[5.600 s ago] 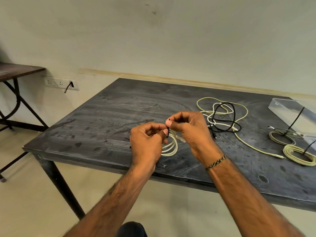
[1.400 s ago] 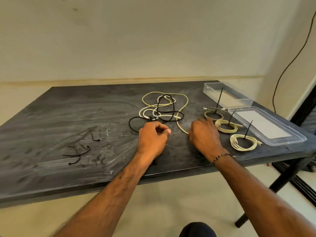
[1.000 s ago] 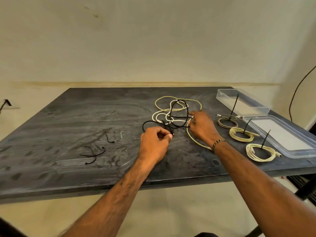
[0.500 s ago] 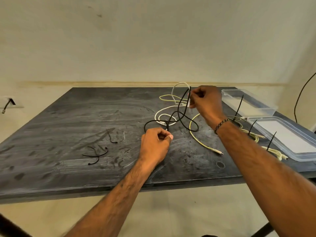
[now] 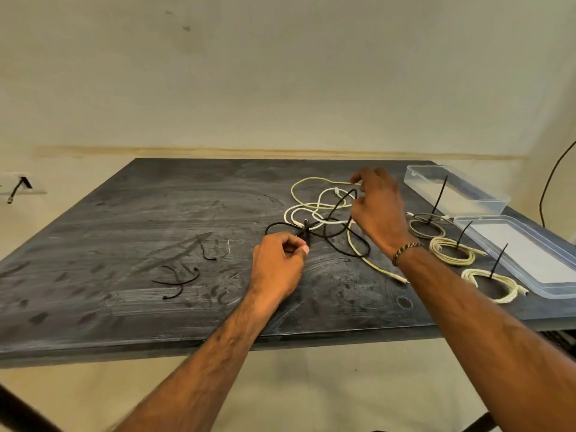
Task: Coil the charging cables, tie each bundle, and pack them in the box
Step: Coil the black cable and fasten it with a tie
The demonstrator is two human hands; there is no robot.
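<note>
The left hand [image 5: 277, 263] rests low on the bench [image 5: 124, 244], its fingers curled, and it pinches the end of the black cable [image 5: 330, 241] between thumb and forefinger. The right hand [image 5: 378, 210] is raised above the loose cables, further back and to the right, well apart from the left one. Its fingers are bent, and the black cable rises up to them, but I cannot tell if they really pinch it or only touch it.

The black cable makes some loops on the bench between the two hands. It lies tangled with a white cable [image 5: 307, 213] and a yellow cable [image 5: 314, 182]; the yellow one runs forward, and its plug end [image 5: 400, 279] lies near the right forearm.

To the right of the right hand there are three coiled bundles in a row, each with a black tie standing up: a grey bundle [image 5: 425, 226], then a pale bundle [image 5: 452, 251], then a nearest bundle [image 5: 495, 283]. Beside them is the clear box [image 5: 458, 194] and, nearer, its clear lid [image 5: 523, 254].

On the left part of the bench lie a few loose black ties [image 5: 177, 279]. A wall socket [image 5: 21, 185] is at the far left.
</note>
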